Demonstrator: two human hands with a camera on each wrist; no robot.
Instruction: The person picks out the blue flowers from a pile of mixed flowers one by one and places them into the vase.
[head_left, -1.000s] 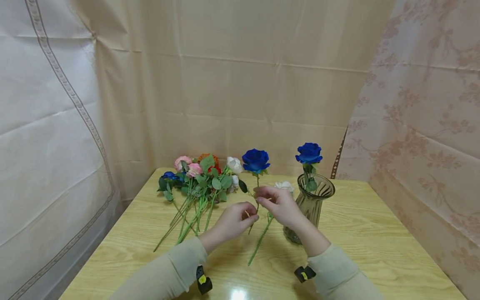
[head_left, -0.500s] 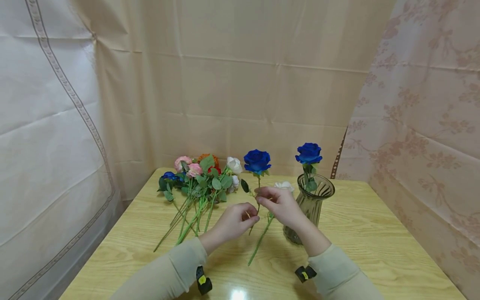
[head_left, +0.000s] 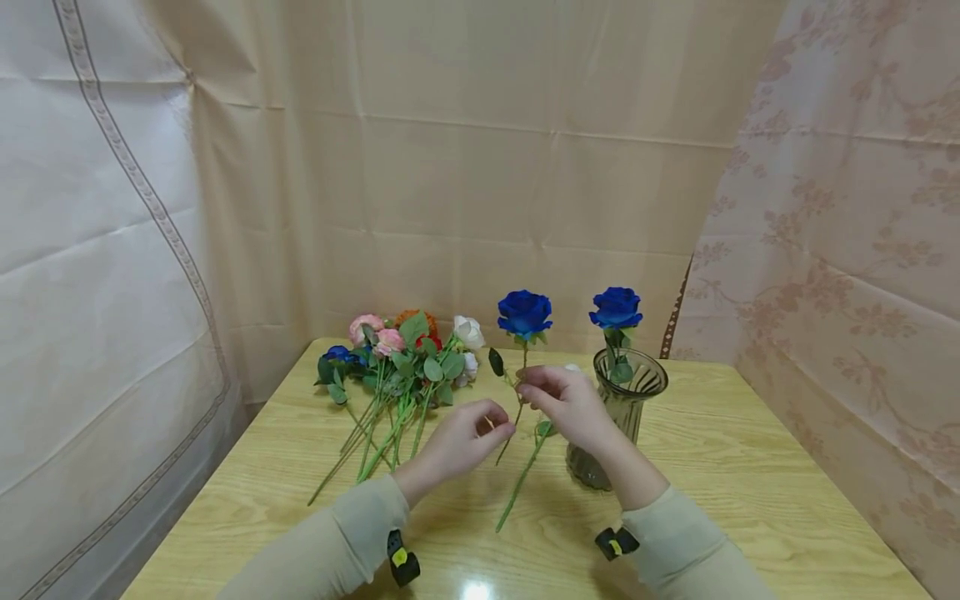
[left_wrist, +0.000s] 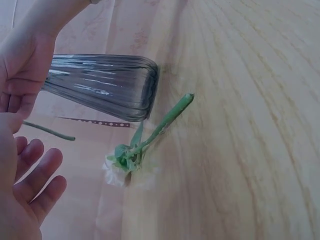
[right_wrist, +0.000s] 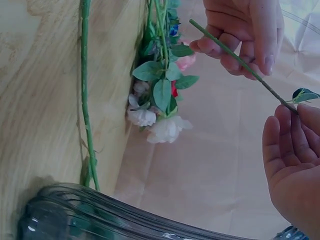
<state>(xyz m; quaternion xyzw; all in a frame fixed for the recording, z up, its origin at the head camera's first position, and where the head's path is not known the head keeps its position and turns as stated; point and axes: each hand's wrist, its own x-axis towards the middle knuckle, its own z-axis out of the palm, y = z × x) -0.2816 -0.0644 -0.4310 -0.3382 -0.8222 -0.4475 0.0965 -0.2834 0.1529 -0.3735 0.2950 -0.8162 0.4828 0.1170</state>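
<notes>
A blue rose (head_left: 524,314) stands upright above the table, its thin stem pinched between the thumb and fingers of my right hand (head_left: 573,410). In the right wrist view the lower stem (right_wrist: 235,57) slants past my left hand (right_wrist: 245,37). The left hand (head_left: 465,437) is close beside the stem, fingers loosely bent and apart, holding nothing. A white flower lies on the table with its green stem (head_left: 521,483) toward me; its bloom is mostly behind my right hand in the head view. To the right stands a ribbed glass vase (head_left: 652,385) with another blue rose (head_left: 617,308) in it.
A pile of flowers lies at the back left: pink blooms (head_left: 388,341), an orange one (head_left: 417,319), white ones (head_left: 468,332) and a blue one (head_left: 339,353), stems toward me. Curtains (head_left: 480,167) hang behind the wooden table (head_left: 720,467) and on both sides.
My right hand has moved slightly right and up with the blue rose, its stem drawing a little away from my left hand. The left hand has barely moved.
</notes>
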